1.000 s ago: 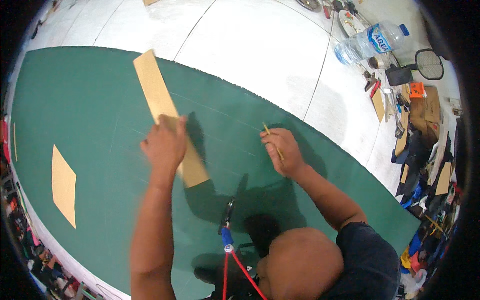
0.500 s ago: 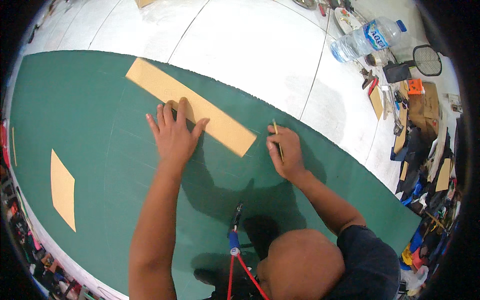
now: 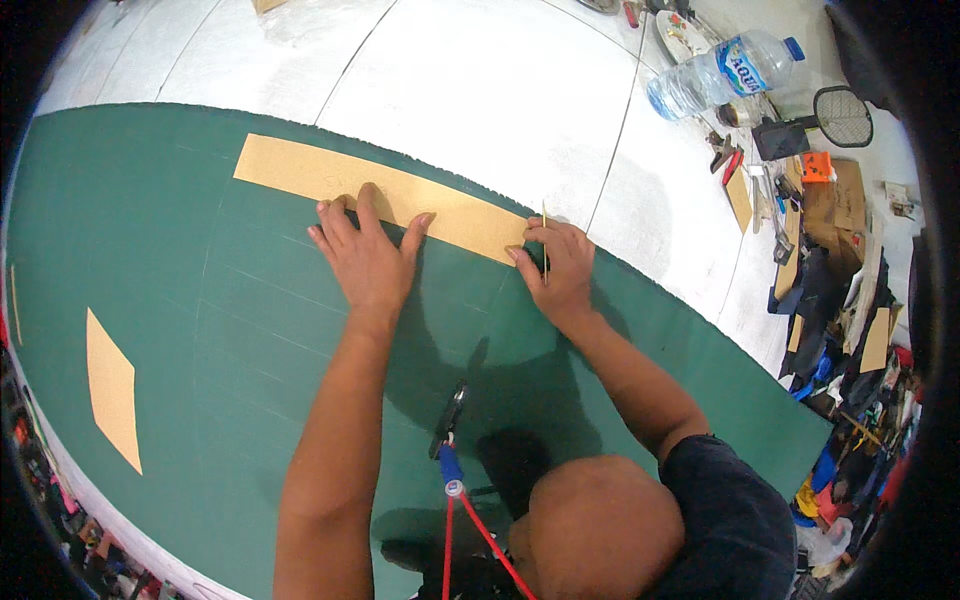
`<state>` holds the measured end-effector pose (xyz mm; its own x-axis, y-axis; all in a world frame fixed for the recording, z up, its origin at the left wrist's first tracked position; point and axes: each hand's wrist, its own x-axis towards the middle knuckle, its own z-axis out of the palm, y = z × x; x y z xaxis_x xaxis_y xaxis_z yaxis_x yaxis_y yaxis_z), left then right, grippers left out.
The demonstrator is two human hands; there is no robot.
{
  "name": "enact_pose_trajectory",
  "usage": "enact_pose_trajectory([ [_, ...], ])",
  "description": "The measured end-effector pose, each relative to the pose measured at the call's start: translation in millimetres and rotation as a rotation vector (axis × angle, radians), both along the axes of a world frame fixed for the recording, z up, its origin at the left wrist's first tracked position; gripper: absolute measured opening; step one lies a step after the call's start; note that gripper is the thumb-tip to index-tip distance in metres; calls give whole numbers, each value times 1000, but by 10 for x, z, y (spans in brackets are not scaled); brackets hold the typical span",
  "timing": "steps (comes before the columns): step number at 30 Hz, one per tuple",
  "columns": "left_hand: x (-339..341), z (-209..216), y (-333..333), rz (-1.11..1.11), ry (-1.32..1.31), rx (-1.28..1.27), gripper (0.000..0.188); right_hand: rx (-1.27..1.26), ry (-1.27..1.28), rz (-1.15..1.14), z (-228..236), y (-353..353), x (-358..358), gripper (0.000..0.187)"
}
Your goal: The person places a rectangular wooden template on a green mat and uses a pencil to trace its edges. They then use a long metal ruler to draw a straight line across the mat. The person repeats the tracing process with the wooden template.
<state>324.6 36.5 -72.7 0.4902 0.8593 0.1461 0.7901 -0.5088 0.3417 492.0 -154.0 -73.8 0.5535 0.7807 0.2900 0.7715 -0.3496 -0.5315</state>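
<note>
A long tan cardboard strip (image 3: 380, 194) lies slanted on a large green sheet of material (image 3: 250, 330), close to its rough far edge. My left hand (image 3: 365, 255) rests on the strip's near edge, fingers spread and thumb apart, fingertips on the board. Over at the strip's right end, my right hand (image 3: 560, 262) pinches a thin yellow pencil-like stick (image 3: 545, 245), which stands nearly in line with the view. The right thumb tip touches the strip's end. Faint pale lines run over the green sheet.
A tan four-sided cardboard piece (image 3: 113, 390) lies at the left. The white tabletop (image 3: 480, 90) holds a plastic water bottle (image 3: 725, 75), scissors-like tools and an orange box (image 3: 817, 166) at the right. A red cord (image 3: 448, 540) hangs in front of me.
The strip has turned to lie flatter, nearer the sheet's far edge. My left hand has moved slightly right; my right hand has come up and left to the strip's end.
</note>
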Motion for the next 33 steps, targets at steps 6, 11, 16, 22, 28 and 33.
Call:
enact_pose_trajectory([
  [6, -35, -22, 42, -9, -20, -2, 84, -30, -26, 31, 16, 6, -19, 27],
  [11, -39, -40, 60, -10, -8, -30, 85, -48, -63, 20, 24, 23, -36, 27],
  [16, -32, -68, 49, 6, 6, -16, 85, -45, -112, 10, 12, 34, -63, 27],
  [22, -21, -32, 29, -3, -6, -1, 78, -59, -131, 33, -2, -6, -17, 27],
  [28, -234, -10, 485, 54, -137, 44, 63, -62, -201, 39, -66, 41, -26, 27],
  [33, -503, -60, 1010, 92, -31, 152, 65, -89, -171, 34, -114, 1, -43, 25],
])
